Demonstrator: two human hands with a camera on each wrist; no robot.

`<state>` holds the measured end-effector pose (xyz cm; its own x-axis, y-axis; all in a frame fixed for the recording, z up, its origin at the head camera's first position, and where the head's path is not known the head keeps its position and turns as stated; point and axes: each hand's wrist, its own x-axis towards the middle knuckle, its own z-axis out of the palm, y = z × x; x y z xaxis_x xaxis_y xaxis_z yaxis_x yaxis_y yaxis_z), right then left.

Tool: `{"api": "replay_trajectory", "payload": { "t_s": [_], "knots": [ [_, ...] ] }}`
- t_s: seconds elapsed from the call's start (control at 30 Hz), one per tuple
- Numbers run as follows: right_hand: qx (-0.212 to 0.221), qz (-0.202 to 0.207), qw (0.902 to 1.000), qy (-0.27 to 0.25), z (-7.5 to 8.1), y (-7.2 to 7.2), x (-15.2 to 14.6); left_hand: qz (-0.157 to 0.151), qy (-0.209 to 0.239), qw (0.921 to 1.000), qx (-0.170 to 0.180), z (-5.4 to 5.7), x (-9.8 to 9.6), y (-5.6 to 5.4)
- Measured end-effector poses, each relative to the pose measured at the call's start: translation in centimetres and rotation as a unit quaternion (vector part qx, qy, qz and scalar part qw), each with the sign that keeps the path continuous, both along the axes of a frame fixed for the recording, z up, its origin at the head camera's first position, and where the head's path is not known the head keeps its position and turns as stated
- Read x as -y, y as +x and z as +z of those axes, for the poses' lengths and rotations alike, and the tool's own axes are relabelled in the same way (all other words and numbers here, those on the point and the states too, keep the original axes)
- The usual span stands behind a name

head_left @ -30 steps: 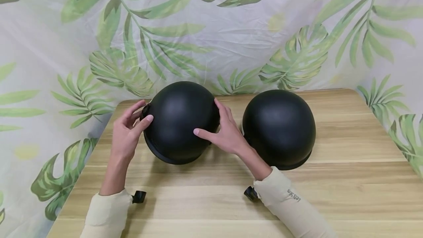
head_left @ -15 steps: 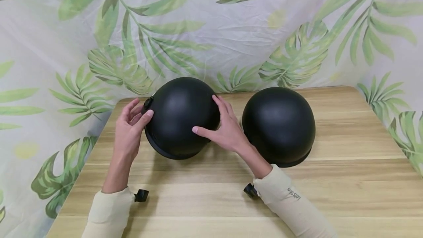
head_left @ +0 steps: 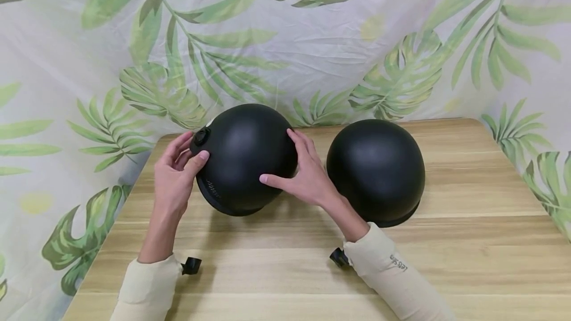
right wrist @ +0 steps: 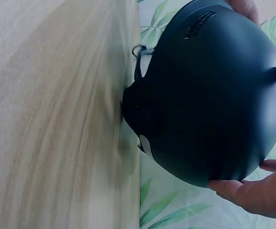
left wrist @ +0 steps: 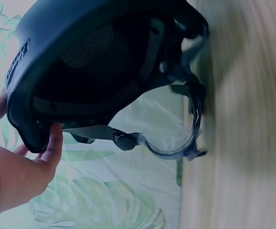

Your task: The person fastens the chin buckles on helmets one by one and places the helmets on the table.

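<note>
As I view the scene from my remote station, a black helmet [head_left: 247, 157] occupies the left of centre at the far part of the table [head_left: 267, 271], tilted and held between two hands; I cannot tell whether its lowest edge touches the wood. The left hand [head_left: 174, 177] grips its left edge, thumb laid on the outer shell and fingers behind the rim. The right hand [head_left: 308, 172] clasps the right side of the dome, its thumb on the near face and well apart from the fingers, which lie along the right flank. The hands stand apart from each other, with the dome between them.

Just beyond the left thumb I see a round black fitting [head_left: 202, 135]; nearer, low on the left, a patch of small slots [head_left: 213, 188] marks the shell. The left wrist view shows me the dark hollow interior and a chin strap [left wrist: 97, 132] looping below it.

To the right, a second black helmet [head_left: 376, 170] rests dome up on the table. At the near side, black mounts [head_left: 192, 265] jut inward from cream sleeves [head_left: 144, 286]. On the far side, I see a pale backdrop [head_left: 312, 53] printed with green leaves.
</note>
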<state>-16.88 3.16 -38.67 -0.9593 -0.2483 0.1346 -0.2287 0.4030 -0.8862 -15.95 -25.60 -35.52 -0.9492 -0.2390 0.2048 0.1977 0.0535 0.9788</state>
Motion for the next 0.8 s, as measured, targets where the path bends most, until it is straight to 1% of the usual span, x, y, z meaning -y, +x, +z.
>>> {"api": "replay_trajectory", "payload": {
  "t_s": [0.13, 0.27, 0.47, 0.67, 0.8],
  "knots": [
    [-0.004, 0.011, 0.9999, -0.001, -0.1, 0.0, 0.2, -0.005, 0.004, 0.9995, -0.03, 0.5, -0.2, 0.3],
    [0.011, 0.008, 0.9999, -0.003, -0.2, 0.0, 0.2, -0.014, 0.001, 0.9992, -0.037, 0.7, -0.6, 0.5],
    [0.032, -0.006, 0.9995, 0.005, 0.0, 0.0, -0.1, -0.042, 0.006, 0.9988, -0.026, 0.8, -1.2, 0.6],
    [0.032, -0.003, 0.9995, 0.006, 0.3, -0.1, -0.3, -0.036, 0.005, 0.9993, -0.003, 0.9, -1.2, 0.8],
    [0.033, -0.008, 0.9994, 0.004, 0.5, -0.1, -0.3, -0.039, 0.009, 0.9992, -0.001, 0.8, -1.2, 0.8]
  ]
}}
